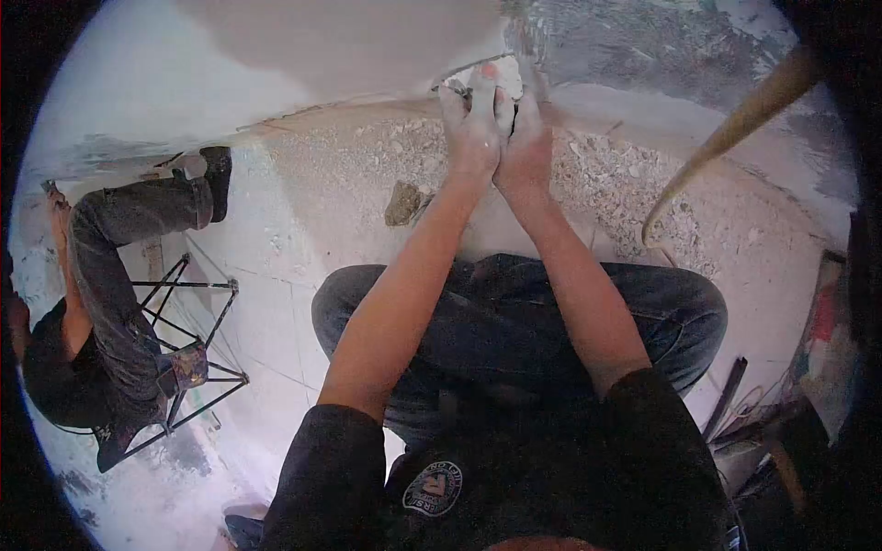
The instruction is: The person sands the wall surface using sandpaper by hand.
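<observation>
My left hand and my right hand are pressed together at the foot of the wall, both closed on a scraper. White plaster coats its flat blade, and a dark edge shows at the top. The blade lies against or very near the wall, beside a rough grey patch. My fingers hide the handle. White dust covers both hands.
Plaster rubble lies along the wall's foot, with a brown lump on the floor. A long pole slants at the right. On the left, a co-worker sits on a folding stool.
</observation>
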Available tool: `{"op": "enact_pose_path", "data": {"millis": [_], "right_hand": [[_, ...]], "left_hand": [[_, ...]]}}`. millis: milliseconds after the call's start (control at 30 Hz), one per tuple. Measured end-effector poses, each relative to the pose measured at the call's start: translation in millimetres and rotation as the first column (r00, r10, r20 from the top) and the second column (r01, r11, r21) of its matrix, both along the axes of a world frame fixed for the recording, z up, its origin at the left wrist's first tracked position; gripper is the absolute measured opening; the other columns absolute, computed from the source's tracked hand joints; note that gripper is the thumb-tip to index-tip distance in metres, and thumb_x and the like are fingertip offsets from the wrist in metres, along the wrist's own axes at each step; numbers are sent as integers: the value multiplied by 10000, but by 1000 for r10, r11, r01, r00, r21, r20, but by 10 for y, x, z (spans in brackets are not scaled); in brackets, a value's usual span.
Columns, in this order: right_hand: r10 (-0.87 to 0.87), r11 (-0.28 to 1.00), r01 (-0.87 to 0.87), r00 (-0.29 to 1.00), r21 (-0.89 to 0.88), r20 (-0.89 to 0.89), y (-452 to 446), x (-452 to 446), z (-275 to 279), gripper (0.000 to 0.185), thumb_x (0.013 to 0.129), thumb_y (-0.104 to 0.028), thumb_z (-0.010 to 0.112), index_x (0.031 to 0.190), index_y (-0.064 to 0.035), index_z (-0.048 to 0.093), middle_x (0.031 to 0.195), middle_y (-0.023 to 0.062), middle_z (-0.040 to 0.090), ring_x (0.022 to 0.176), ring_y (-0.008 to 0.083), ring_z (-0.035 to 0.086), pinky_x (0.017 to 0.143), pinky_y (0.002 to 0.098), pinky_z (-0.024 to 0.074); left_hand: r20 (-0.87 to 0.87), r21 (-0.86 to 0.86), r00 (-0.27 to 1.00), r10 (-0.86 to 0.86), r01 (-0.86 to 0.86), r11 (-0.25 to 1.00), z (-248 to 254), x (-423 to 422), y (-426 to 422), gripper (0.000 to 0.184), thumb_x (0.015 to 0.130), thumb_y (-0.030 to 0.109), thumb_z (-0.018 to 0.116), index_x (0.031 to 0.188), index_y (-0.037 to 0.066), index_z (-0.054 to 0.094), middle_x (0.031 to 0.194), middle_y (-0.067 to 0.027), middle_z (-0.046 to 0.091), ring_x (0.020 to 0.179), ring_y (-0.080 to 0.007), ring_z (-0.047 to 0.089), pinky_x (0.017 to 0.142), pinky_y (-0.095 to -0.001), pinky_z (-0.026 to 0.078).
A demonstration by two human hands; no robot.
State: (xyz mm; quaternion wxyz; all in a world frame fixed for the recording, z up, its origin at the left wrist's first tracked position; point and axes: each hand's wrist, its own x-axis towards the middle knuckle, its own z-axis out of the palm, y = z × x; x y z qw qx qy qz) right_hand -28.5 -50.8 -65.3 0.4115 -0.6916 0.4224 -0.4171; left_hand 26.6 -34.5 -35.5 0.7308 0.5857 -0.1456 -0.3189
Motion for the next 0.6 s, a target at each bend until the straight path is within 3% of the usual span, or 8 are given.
{"op": "enact_pose_path", "data": {"millis": [133, 200, 267, 333, 433, 500, 600], "right_hand": [[23, 999, -26, 998, 40, 57, -16, -18, 129, 318, 962, -319, 477, 1035, -14, 528, 870, 286, 613, 807, 480, 590, 669, 523, 460], [57, 997, -57, 998, -56, -8, -48, -29, 248, 319, 960, -320, 474, 1005, -9, 531, 835, 286, 602, 792, 482, 582, 661, 536, 445], [66, 994, -61, 997, -94, 50, -81, -4, 253, 316, 958, -315, 476, 986, -5, 533, 820, 285, 597, 785, 484, 578, 656, 537, 439], [77, 989, -62, 991, -133, 111, -82, 5, 275, 315, 956, -311, 479, 967, -1, 534, 805, 284, 592, 778, 485, 573, 652, 538, 433], [81, 994, -76, 995, -79, 55, -63, 28, 306, 307, 951, -301, 488, 980, 2, 533, 805, 280, 593, 772, 481, 578, 645, 530, 431], [12, 961, 47, 977, -271, 211, -92, 95, 290, 300, 955, -290, 484, 995, 2, 537, 796, 273, 596, 763, 470, 586, 641, 510, 439], [98, 987, -67, 972, -147, 213, -93, 60, 238, 298, 959, -286, 484, 1005, 2, 545, 795, 266, 601, 742, 458, 587, 636, 487, 447]], "left_hand": [[-92, -38, 995, -24, 21, 999, 68, 3, 14, 403, 935, 355, 599, 1081, 4, 467, 955, -50, 577, 813, -93, 534, 678, -224, 465], [-151, -37, 988, -19, 13, 999, 108, 34, 28, 428, 936, 373, 592, 1102, -1, 467, 976, -55, 576, 832, -103, 536, 706, -237, 466], [21, 54, 1000, -18, 17, 998, 168, 72, 15, 465, 933, 398, 586, 1129, -7, 468, 987, -60, 566, 849, -119, 532, 759, -266, 462], [-29, -9, 999, -18, 18, 1000, 210, 42, 40, 488, 921, 411, 600, 1127, -12, 470, 1007, -76, 565, 881, -131, 530, 790, -285, 455], [97, 59, 995, -22, 16, 998, 254, 62, 63, 494, 917, 414, 604, 1106, -22, 469, 995, -86, 566, 869, -132, 537, 775, -286, 459], [83, 68, 997, 10, -16, 998, 275, 50, 45, 491, 918, 407, 601, 1077, -37, 467, 968, -102, 567, 835, -136, 541, 744, -285, 466], [167, 72, 985, -30, 18, 997, 170, 94, 46, 495, 918, 401, 602, 1071, -48, 459, 937, -101, 561, 799, -134, 538, 709, -282, 474]]}}
